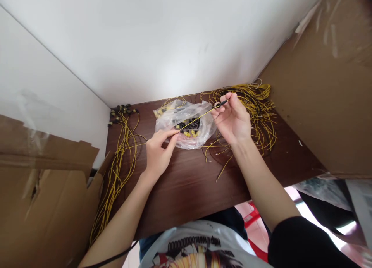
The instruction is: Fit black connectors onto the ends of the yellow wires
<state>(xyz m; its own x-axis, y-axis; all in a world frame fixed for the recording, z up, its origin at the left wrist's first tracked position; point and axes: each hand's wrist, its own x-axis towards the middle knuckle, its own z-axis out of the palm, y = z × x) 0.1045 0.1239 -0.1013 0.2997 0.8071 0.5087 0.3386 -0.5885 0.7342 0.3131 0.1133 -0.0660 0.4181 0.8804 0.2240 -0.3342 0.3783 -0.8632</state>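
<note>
A thin yellow wire is stretched between my two hands above the table. My left hand pinches it between thumb and forefinger, just over the near left edge of a clear plastic bag. My right hand is raised higher, its fingers closed on a slim black piece at the wire's other end. A round black part sits on the wire by those fingers; its exact kind is unclear. Inside the open bag lie small black parts and small yellow parts.
Loose yellow wires spread at the back right. Another bundle of yellow wires with black-and-yellow ends hangs over the left front edge. Cardboard walls the right side, more cardboard the left. A white wall closes the back.
</note>
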